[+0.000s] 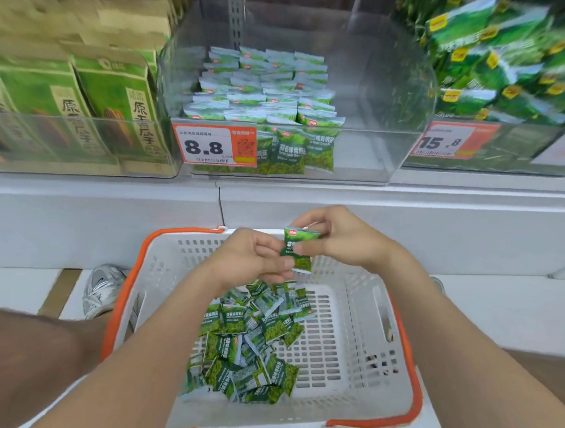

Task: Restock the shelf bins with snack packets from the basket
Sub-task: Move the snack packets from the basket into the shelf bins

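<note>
One green snack packet (299, 247), centre of the frame, raised just above the far wall of the basket (353, 308). Pinched at its right edge between thumb and curled fingers of the right hand (339, 240). Met at its left edge by the curled fingertips of the left hand (254, 258), apparently pinching as well. Nothing else discernible in either hand.

Directly below, inside the basket: a loose pile of matching packets (249, 345), many in number, lying across the left and middle of the basket floor.

At upper centre: the clear shelf bin (367, 116) behind the 8.8 price tag (211, 147). Rows of standing packets (260, 92) in its left portion only; right portion bare.

Judged progress: partly stocked, well short of complete. Remaining: transfer of the held packet and of the whole pile into the open right side of the bin.

At far left, brown-and-green boxes (115, 101); at far right, larger green bags (497, 68), both in neighbouring bins.
</note>
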Demonstrator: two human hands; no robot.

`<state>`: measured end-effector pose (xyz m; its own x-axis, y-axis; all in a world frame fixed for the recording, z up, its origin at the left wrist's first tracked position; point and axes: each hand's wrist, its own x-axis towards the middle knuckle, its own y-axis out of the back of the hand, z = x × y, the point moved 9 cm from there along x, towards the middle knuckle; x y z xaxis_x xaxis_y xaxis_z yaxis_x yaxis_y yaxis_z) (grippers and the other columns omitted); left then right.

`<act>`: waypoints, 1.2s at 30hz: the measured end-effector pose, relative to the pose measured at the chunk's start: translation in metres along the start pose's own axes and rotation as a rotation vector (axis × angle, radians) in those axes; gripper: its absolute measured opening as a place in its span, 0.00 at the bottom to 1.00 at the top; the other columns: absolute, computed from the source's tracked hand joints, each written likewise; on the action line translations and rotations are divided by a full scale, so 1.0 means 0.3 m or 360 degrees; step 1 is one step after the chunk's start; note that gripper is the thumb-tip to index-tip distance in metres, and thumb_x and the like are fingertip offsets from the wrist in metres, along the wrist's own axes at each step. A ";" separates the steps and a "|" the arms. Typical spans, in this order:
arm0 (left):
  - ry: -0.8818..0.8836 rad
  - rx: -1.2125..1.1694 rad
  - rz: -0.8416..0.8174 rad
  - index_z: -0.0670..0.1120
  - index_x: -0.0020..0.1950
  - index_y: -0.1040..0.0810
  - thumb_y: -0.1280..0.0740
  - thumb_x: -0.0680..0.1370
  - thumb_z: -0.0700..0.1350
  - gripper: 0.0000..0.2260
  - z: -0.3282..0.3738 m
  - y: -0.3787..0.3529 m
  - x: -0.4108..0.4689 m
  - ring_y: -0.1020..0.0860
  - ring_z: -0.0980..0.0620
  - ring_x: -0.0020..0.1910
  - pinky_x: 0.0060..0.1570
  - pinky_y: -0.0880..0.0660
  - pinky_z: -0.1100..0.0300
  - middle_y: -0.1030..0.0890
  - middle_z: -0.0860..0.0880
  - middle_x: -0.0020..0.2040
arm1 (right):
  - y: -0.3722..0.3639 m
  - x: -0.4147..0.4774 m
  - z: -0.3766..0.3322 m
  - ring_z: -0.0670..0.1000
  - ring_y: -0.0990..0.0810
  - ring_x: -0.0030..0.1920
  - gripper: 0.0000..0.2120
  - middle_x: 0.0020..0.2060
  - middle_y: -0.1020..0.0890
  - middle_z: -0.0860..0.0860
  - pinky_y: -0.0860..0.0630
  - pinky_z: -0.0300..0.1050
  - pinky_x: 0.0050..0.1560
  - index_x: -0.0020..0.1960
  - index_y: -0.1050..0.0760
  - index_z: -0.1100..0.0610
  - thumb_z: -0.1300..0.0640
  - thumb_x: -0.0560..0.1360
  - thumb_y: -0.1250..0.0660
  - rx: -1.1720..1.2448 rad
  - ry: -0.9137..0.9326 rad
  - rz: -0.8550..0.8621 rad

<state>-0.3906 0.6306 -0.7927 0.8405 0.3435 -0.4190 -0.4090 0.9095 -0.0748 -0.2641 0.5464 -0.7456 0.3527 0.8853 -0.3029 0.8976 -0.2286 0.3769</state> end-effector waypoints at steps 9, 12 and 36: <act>-0.0280 0.0071 0.0158 0.36 0.58 0.20 0.21 0.74 0.39 0.15 0.203 -0.011 -0.074 0.12 0.42 0.47 0.49 0.14 0.49 0.13 0.38 0.44 | 0.080 -0.070 -0.186 0.50 0.18 0.39 0.09 0.43 0.12 0.57 0.23 0.45 0.41 0.58 0.16 0.56 0.61 0.78 0.25 -0.0075 0.0294 0.0211; -0.0663 0.0456 0.0457 0.45 0.49 0.15 0.19 0.73 0.51 0.13 0.365 -0.001 -0.110 0.14 0.51 0.40 0.44 0.17 0.55 0.13 0.49 0.39 | 0.176 -0.114 -0.351 0.49 0.20 0.34 0.08 0.38 0.14 0.49 0.23 0.48 0.36 0.55 0.15 0.52 0.59 0.76 0.25 -0.0328 0.0539 0.0523; -0.0893 0.2247 0.1005 0.50 0.42 0.17 0.34 0.76 0.58 0.13 0.803 -0.063 -0.115 0.21 0.45 0.45 0.52 0.31 0.51 0.19 0.52 0.41 | 0.388 0.008 -0.563 0.47 0.16 0.38 0.12 0.36 0.17 0.48 0.19 0.44 0.51 0.55 0.15 0.52 0.60 0.79 0.37 -0.1115 0.0112 0.0559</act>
<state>-0.3262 0.6579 -0.5589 0.8211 0.4708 0.3227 -0.3528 -0.0259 0.9353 -0.2033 0.5903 -0.5547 0.5462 0.8375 -0.0164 0.3525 -0.2121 0.9115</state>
